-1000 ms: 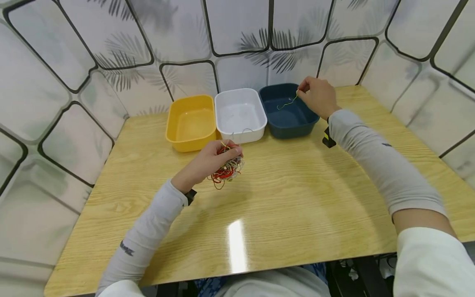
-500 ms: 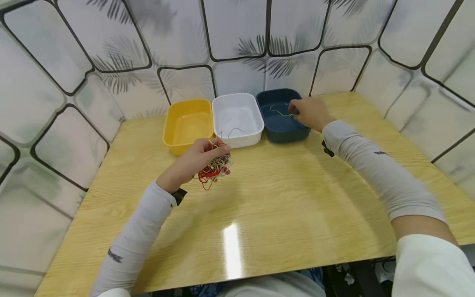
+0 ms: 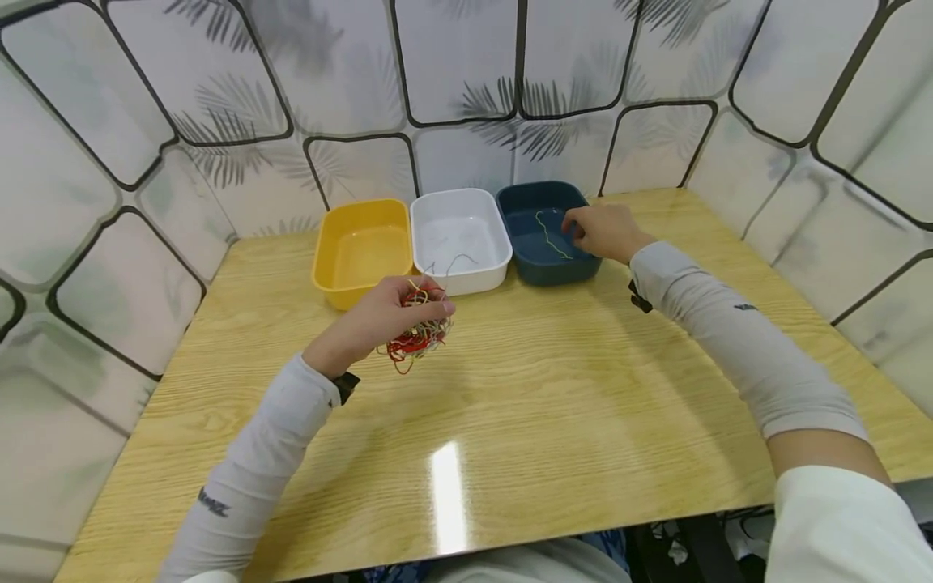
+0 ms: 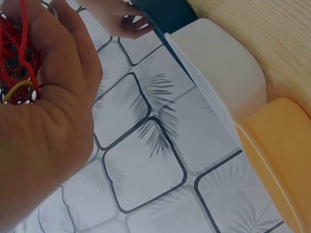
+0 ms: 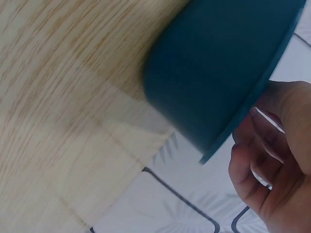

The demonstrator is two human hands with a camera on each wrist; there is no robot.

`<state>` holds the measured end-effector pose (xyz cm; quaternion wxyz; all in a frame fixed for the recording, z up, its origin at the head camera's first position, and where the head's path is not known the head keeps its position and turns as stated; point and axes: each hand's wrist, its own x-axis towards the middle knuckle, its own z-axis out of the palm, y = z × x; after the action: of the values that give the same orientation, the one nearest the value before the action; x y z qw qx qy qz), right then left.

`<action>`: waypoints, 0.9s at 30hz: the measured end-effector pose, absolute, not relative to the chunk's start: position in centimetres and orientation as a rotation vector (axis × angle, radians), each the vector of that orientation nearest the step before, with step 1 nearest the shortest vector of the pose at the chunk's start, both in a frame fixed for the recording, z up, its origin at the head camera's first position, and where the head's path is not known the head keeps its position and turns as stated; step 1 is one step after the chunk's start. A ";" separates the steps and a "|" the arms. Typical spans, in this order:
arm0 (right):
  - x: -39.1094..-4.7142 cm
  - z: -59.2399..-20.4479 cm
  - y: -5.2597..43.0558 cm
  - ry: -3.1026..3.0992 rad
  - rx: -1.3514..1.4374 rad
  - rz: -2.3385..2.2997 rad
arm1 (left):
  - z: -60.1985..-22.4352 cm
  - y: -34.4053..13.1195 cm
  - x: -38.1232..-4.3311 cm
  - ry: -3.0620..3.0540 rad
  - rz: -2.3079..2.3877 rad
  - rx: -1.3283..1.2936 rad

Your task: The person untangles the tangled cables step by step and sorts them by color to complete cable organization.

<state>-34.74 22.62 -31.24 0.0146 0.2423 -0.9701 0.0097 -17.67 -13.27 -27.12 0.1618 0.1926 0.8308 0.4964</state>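
Observation:
In the head view my left hand (image 3: 382,316) grips a tangled bunch of thin coloured wires (image 3: 417,340), mostly red and pale, above the table in front of the white bin (image 3: 474,283). Some loose ends stick up from it. The left wrist view shows red wires (image 4: 22,53) against the curled fingers. My right hand (image 3: 605,231) is over the right rim of the dark blue bin (image 3: 550,275), its fingers loosely bent. A yellow-green wire (image 3: 547,235) lies in that bin, apart from the fingers. The right wrist view shows the relaxed right hand (image 5: 272,160) beside the rim, holding nothing visible.
A yellow bin (image 3: 357,251) stands left of the white one, all three bins in a row at the back of the wooden table (image 3: 510,405). A patterned curtain-like wall (image 3: 466,73) encloses the back and sides.
My right hand has lowered to the dark blue bin and let go of the yellow-green wire, which now lies inside. My left hand keeps its hold on the bunch.

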 end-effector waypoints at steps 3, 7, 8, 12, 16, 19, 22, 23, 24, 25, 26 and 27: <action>-34.0 -31.1 22.2 -2.984 0.775 0.078 | -27.4 -13.3 -17.7 2.375 1.370 0.580; -32.3 -30.3 21.2 -2.928 0.829 0.158 | -27.6 -13.1 -17.8 2.372 1.301 0.622; -31.9 -30.1 20.9 -2.918 0.843 0.173 | -27.6 -13.1 -17.8 2.366 1.296 0.631; -30.2 -29.4 19.7 -2.913 0.904 0.221 | -27.6 -12.8 -17.9 2.347 1.295 0.660; -28.1 -29.1 18.3 -2.872 0.981 0.259 | -27.7 -12.7 -18.0 2.319 1.314 0.677; -26.1 -29.0 17.1 -2.824 1.048 0.300 | -27.8 -12.5 -18.0 2.304 1.329 0.669; -24.2 -28.8 15.7 -2.767 1.125 0.344 | -27.9 -12.3 -18.0 2.293 1.348 0.658; -23.5 -28.7 15.3 -2.751 1.149 0.351 | -27.9 -12.2 -18.0 2.288 1.354 0.654; -22.9 -28.6 14.9 -2.735 1.178 0.372 | -27.9 -12.1 -18.0 2.281 1.362 0.651; -22.3 -28.4 14.5 -2.720 1.204 0.389 | -27.8 -12.1 -18.0 2.279 1.369 0.649; -21.8 -28.3 14.1 -2.705 1.230 0.404 | -27.8 -12.0 -18.0 2.278 1.373 0.645; -21.2 -28.2 13.8 -2.692 1.253 0.420 | -27.8 -12.0 -18.0 2.281 1.374 0.641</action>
<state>-21.25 13.80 -28.21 0.0711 0.4168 -0.8954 0.1396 -17.98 -11.97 -27.81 0.1998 0.2293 0.8161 0.4915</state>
